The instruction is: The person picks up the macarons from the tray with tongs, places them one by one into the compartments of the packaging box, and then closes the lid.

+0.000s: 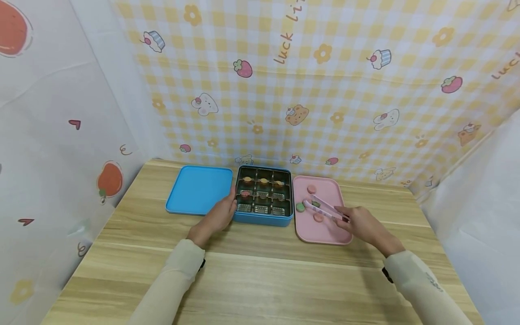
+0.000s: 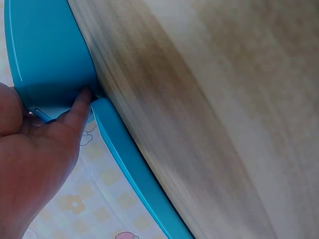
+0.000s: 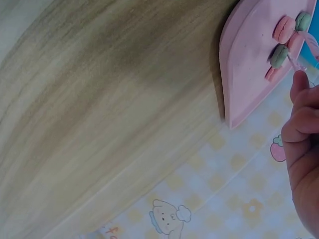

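Over on the right, fingers first: the right hand [image 1: 361,222] has its fingers curled round the handle end of some pale pink tongs [image 1: 322,211], so yeah, clamped on those.
Tong arms: spread apart, pointing left over the tray; honestly can't tell if the tips are touching anything.
Left-hand fingers: the left hand [image 1: 221,213] has them pretty straight, laid on the left side of the blue tin [image 1: 263,220]; the wrist view shows a fingertip low on its wall.
Loose macarons: on the pink tray [image 1: 325,234], a green macaron [image 1: 300,207] by the left edge, another green one [image 1: 315,204] between the tong arms as the head cam sees it, one pink macaron [image 1: 311,189] far, another pink one [image 1: 318,217] nearer. Right wrist cam catches a third pink one [image 3: 294,41] partly hidden by the tongs.
Tin insides: three-by-three dark tray, orange-yellow pieces [image 1: 264,181] along the far row, a reddish-pink one [image 1: 245,194] in the middle row, left.
Blue lid: the lid [image 1: 199,189] lies flat, left of the tin.
Table: wood-grain table [image 1: 260,280] under it all.
Backdrop: yellow-checked cloth [image 1: 268,90] on the far side, cupcakes and strawberries printed on it.
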A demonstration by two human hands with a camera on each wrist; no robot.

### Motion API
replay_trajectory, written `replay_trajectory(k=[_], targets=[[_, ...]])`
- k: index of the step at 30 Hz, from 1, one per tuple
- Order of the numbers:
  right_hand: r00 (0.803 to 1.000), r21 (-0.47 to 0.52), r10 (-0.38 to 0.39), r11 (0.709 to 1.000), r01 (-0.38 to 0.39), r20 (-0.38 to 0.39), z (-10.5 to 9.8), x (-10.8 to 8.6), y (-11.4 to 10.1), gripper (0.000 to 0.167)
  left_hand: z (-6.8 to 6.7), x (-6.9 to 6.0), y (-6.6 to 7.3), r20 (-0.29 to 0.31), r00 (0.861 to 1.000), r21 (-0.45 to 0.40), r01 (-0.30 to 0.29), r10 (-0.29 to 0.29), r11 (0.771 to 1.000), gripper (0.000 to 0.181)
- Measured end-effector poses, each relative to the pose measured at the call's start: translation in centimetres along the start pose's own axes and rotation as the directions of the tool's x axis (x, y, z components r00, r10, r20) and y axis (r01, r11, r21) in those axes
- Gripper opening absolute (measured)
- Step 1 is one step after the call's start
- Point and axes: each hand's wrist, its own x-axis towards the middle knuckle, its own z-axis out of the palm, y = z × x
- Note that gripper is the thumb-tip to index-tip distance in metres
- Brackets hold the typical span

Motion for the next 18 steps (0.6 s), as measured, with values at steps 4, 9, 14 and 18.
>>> replay_trajectory(k=[4, 9, 14, 18], targets=[[1.000, -0.016, -0.030, 0.999, 0.030, -0.003, 0.0, 0.1, 0.0, 0.043, 0.0, 0.0, 0.0, -0.004, 1.000, 0.003, -0.009, 0.009, 1.000, 0.061], [0.998, -0.036, -0.057, 0.998, 0.056, -0.013, -0.2, 0.5, -0.2, 0.043, -0.1, -0.1, -0.1, -0.002, 1.000, 0.002, -0.006, 0.006, 1.000, 0.061], [0.999, -0.072, -0.037, 0.997, 0.037, 0.000, -0.3, 0.8, -0.4, 0.044, -0.2, -0.1, 0.0, 0.001, 1.000, 0.009, -0.011, 0.011, 1.000, 0.061], [0.999, -0.095, -0.036, 0.995, 0.036, 0.004, -0.1, 1.1, -0.5, 0.043, -0.2, -0.1, 0.1, 0.005, 1.000, 0.004, -0.009, 0.009, 1.000, 0.062]])
